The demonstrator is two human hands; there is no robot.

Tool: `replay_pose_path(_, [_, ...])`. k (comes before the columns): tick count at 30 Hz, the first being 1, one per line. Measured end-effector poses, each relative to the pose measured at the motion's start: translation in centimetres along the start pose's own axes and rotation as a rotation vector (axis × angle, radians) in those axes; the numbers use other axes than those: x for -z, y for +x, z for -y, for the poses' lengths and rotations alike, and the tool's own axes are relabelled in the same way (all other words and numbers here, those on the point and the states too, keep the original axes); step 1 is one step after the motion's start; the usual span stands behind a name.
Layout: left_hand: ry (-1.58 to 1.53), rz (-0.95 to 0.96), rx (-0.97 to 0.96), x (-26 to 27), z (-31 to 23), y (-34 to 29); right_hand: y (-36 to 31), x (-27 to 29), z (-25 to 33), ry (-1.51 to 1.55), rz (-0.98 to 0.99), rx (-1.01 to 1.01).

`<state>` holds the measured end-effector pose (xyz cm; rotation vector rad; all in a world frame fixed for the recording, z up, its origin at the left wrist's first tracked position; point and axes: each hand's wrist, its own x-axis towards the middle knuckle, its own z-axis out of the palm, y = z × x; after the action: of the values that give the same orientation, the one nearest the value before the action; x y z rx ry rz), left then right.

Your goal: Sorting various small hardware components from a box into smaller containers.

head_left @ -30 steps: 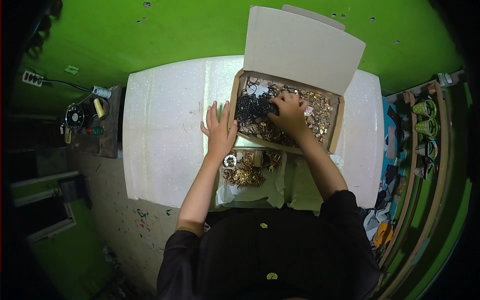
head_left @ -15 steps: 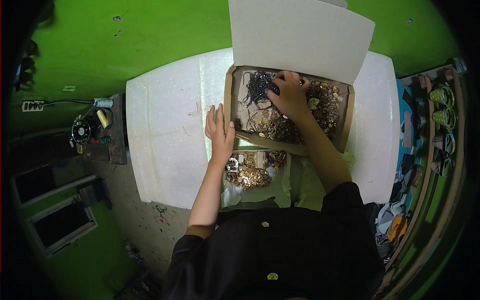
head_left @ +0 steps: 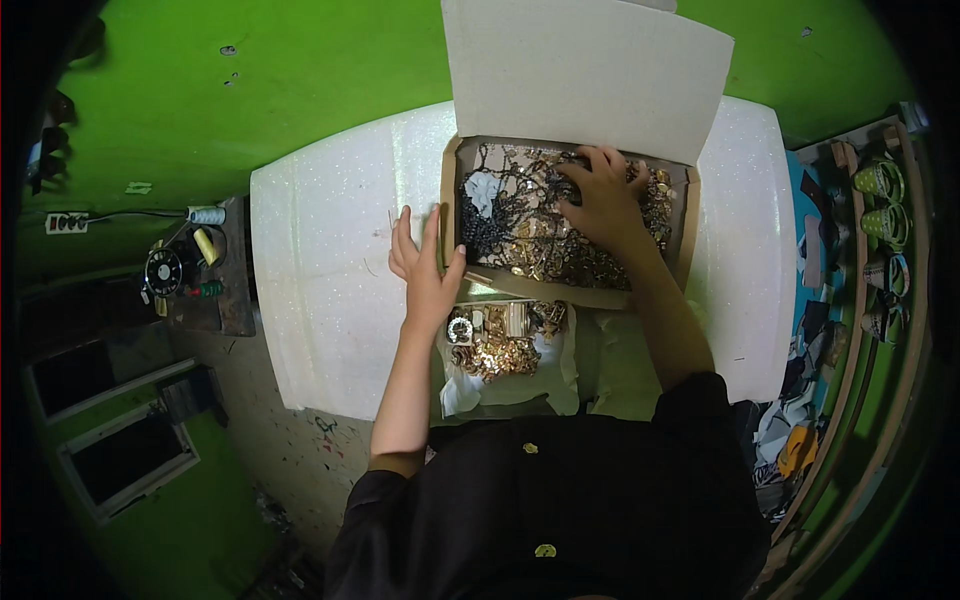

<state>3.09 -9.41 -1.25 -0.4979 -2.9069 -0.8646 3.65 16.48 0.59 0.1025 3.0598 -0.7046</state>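
Right hand (head_left: pixel 606 205) half-curled, its hold indiscernible, left hand (head_left: pixel 430 285) spread empty beside box (head_left: pixel 449 190): snagged dark strands (head_left: pixel 482 235) could scatter ornaments (head_left: pixel 535 258).

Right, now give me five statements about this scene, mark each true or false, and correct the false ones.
1. The right hand is reaching into the cardboard box. True.
2. The lid of the box is closed. False: it stands open, away from the person.
3. The left hand is beside the left wall of the box. True.
4. The cluster of dark beads is at the right end of the box. False: it is in the left part.
5. A crumpled white piece lies in the left part of the box. True.
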Motion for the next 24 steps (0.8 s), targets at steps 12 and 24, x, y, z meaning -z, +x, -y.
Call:
replay_pose_path(12, [0.098,0.31,-0.401,-2.7,-5.7,5.4,-6.4,-4.6,-1.2,-0.106,-0.027,-0.025])
replay_pose_path(24, [0.831,0.565,-0.311,-6.1,-3.8,7.1,-6.5,-4.3,-1.8,0.056,-0.349,-0.218])
